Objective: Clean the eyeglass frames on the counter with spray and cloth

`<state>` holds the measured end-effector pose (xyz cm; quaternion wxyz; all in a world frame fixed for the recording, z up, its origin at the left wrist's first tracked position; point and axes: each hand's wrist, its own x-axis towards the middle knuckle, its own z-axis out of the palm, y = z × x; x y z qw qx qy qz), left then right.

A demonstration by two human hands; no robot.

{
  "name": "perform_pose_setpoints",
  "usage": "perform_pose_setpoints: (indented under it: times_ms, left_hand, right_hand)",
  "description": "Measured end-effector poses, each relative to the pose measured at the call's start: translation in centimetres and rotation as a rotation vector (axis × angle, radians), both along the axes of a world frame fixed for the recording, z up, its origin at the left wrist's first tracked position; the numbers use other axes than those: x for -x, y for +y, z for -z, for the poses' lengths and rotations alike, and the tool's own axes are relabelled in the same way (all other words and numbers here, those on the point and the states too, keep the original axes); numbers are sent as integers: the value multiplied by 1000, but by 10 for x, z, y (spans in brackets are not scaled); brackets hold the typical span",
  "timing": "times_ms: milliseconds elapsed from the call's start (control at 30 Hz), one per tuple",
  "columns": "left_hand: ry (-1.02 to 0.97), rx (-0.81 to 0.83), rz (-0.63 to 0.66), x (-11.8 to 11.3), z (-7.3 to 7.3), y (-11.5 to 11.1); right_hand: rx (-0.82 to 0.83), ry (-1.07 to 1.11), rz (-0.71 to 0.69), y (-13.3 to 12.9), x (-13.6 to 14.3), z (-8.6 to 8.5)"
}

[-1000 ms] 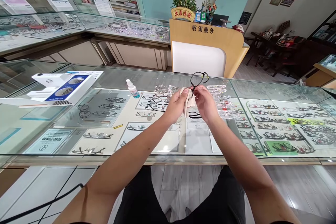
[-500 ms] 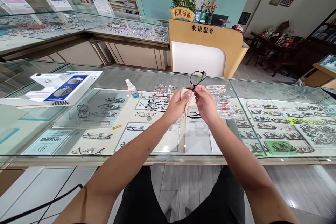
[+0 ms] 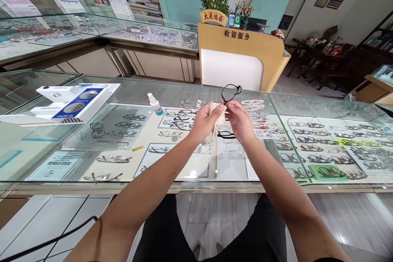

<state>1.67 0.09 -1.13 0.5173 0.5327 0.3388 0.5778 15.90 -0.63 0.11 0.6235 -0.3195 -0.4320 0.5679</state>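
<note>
1. Your hands meet just above the centre of the picture: the left hand (image 3: 204,120) pinches a pale cloth (image 3: 218,119) between thumb and fingers, and the right hand (image 3: 241,119) grips the black-rimmed glasses (image 3: 238,89) by their lower end.
2. The glasses stand up past your fingertips, raised over the glass tabletop (image 3: 138,90) in the upper middle of the picture. The exact part under the cloth is hidden, so which piece it covers cannot be told.
3. This looks like wiping. Let the right hand steady the piece close to where the cloth presses, so that thin parts are less likely to flex or twist.
4. Rub with light, even thumb pressure through a clean fold; bare skin on a lens would probably leave a smear.
5. Make small strokes and turn the glasses rather than forcing your wrist, since a slim frame could bend at a hinge.
6. Mind the spray bottle (image 3: 155,104), which stands left of your hands, slightly above mid-picture; a wide elbow swing might knock it.
7. Tilting the lens towards the light should help you spot streaks.
</note>
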Motion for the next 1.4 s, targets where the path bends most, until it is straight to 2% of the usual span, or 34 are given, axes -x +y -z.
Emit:
perform_pose_setpoints:
  times_ms: [167, 400, 533, 600, 733, 800, 1033, 1100, 1233, 1300, 1400]
  left_hand:
    - [25, -25, -72, 2, -1, 2]
    - [-42, 39, 90, 2, 6, 4]
    - [-6, 36, -22, 3, 2, 5]
    - [-9, 45, -29, 4, 0, 4]
    - [-30, 81, 146, 3, -1, 0]
    - [-16, 87, 185, 2, -1, -3]
    - [1, 0, -33, 2, -5, 0]
    - [-15, 11, -17, 3, -5, -1]
    - [2, 40, 125, 3, -6, -5]
    - [15, 25, 111, 4, -8, -6]
    - [18, -14, 5, 5, -9, -3]
  right_hand:
    - [3, 1, -6, -1, 2, 1]
    - [17, 36, 30, 1, 0, -1]
    - [9, 38, 2, 0, 1, 0]
    - [18, 36, 5, 0, 1, 1]
    - [22, 38, 22, 4, -3, 1]
    - [18, 29, 16, 5, -5, 0]
    - [19, 21, -41, 2, -2, -1]
    - [24, 16, -28, 3, -3, -1]
    - [18, 28, -23, 4, -6, -2]
    - [7, 33, -51, 4, -6, -2]
    - [-8, 26, -115, 2, -4, -1]
